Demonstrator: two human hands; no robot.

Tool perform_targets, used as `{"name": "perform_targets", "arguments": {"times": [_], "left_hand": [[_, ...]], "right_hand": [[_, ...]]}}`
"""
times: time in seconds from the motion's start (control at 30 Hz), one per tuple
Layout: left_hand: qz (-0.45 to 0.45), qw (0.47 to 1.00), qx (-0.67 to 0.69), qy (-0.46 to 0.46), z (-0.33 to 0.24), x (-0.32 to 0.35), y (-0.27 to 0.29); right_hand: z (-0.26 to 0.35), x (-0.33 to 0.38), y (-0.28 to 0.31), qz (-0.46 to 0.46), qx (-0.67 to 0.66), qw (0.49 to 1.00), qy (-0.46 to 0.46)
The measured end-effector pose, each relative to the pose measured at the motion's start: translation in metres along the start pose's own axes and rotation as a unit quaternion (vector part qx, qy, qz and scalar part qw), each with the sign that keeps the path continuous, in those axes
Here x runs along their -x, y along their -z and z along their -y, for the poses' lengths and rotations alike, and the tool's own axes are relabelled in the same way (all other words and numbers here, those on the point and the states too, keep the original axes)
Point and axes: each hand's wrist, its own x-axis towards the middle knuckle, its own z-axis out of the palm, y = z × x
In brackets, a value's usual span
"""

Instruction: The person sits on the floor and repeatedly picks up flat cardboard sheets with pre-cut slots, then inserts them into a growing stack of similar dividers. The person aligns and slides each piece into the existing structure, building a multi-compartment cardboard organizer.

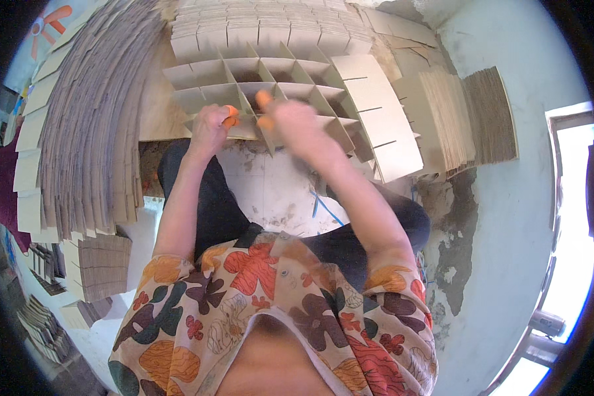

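Note:
A grid of interlocked cardboard divider strips [247, 74] lies ahead of me, its cells opening upward. My left hand [211, 129] is closed at the grid's near left edge, with orange covers on its fingertips. It appears to pinch the nearest cardboard strip [245, 128], though the fingers partly hide the contact. My right hand [300, 129], smeared by motion, is over the grid's near middle. Its two orange-covered fingertips are apart, with nothing visible between them. To the right of the grid, a slotted cardboard panel [379, 115] leans at a slant.
A long stack of slotted cardboard [96, 119] runs along the left. Another row [270, 36] stands behind the grid, and more stacks [449, 122] stand right, beside the wall [508, 218]. A blue strap [327, 208] lies between my legs. An orange fan [46, 28] is far left.

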Motion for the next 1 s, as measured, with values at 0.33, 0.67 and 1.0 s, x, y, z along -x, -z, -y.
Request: {"name": "perform_targets", "arguments": {"times": [0.33,0.67,1.0], "left_hand": [[0.024,0.998,0.017,0.056,-0.004,-0.002,0.0],[0.009,0.998,0.017,0.053,-0.006,-0.002,0.002],[0.01,0.999,0.012,0.036,-0.009,-0.006,0.004]], "right_hand": [[-0.208,0.108,0.057,-0.09,-0.006,0.942,-0.322],[-0.22,0.121,0.088,-0.194,-0.363,0.831,-0.374],[-0.209,0.086,0.068,-0.247,-0.513,0.727,-0.384]]}}
